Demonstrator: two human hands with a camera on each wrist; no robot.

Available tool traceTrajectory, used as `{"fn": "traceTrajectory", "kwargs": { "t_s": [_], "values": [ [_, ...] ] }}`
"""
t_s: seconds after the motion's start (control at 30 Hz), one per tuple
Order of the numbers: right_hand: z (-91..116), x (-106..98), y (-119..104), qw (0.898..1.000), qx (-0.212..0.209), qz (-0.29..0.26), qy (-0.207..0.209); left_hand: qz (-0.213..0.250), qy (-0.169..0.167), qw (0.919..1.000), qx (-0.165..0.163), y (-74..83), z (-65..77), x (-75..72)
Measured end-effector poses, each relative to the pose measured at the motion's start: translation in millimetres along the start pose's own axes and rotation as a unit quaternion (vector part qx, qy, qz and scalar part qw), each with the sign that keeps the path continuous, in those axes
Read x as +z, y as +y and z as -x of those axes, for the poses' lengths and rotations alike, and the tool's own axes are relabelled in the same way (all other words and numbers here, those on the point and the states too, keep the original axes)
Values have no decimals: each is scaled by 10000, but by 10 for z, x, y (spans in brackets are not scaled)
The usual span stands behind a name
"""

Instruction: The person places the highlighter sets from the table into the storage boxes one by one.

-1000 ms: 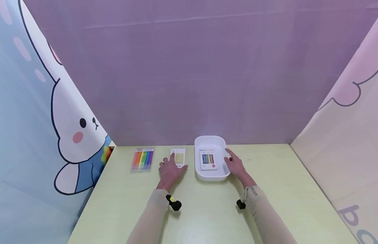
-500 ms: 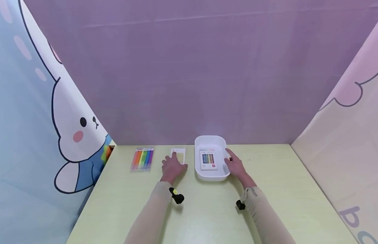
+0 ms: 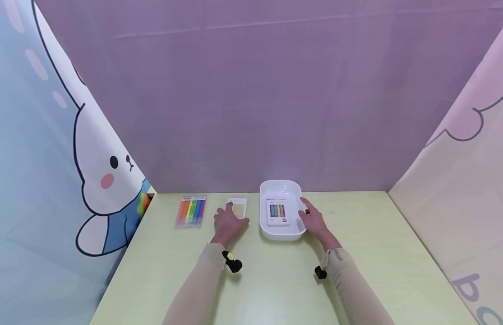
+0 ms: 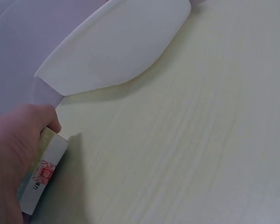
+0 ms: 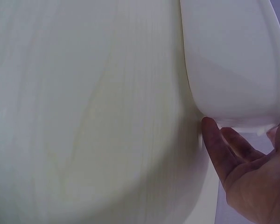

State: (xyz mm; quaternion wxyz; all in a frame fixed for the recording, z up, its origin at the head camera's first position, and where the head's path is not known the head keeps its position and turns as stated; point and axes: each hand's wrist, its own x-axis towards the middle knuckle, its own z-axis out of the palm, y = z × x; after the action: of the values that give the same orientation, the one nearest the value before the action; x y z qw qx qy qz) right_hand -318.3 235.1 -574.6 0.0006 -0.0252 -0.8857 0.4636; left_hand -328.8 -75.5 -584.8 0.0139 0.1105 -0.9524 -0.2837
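My left hand (image 3: 228, 224) grips a small flat white box (image 3: 238, 208) with a pale yellow panel. In the left wrist view, thumb and fingers span the box (image 4: 51, 161), and its white side with red print faces the camera. To its right sits a white plastic tray (image 3: 295, 194) with rounded corners. My right hand (image 3: 313, 220) holds the tray's right side, thumb at the rim and fingertips low against the wall (image 5: 233, 84). Inside the tray lies a white box picturing coloured sticks (image 3: 277, 212).
A clear pack of rainbow-coloured markers (image 3: 190, 212) lies on the pale wooden table (image 3: 275, 280), left of my left hand. A purple cloth (image 3: 251, 99) hangs behind the table's far edge. Printed cloths flank both sides, one with a white rabbit (image 3: 101, 180).
My left hand has shifted slightly forward and right over the small box, then eased back a little. My right hand, the tray and the marker pack stay in place.
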Motion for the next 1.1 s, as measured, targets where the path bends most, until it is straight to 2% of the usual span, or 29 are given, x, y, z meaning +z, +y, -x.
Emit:
{"fn": "traceTrajectory", "kwargs": {
  "t_s": [0.17, 0.57, 0.77, 1.1],
  "values": [
    [4, -11, -18, 10000, 71, 5, -48, 244, 153, 9996, 77, -4, 55, -34],
    [-17, -27, -2, 10000, -28, 15, -58, 246, 294, 9990, 242, 13, 123, -7],
    [-61, -10, 39, 10000, -52, -28, -53, 239, 382, 9984, 348, 76, 134, 0],
    [-79, 14, 74, 9999, -122, -56, 7, 206, 471, 9983, 278, 236, 179, -36]
  ]
}}
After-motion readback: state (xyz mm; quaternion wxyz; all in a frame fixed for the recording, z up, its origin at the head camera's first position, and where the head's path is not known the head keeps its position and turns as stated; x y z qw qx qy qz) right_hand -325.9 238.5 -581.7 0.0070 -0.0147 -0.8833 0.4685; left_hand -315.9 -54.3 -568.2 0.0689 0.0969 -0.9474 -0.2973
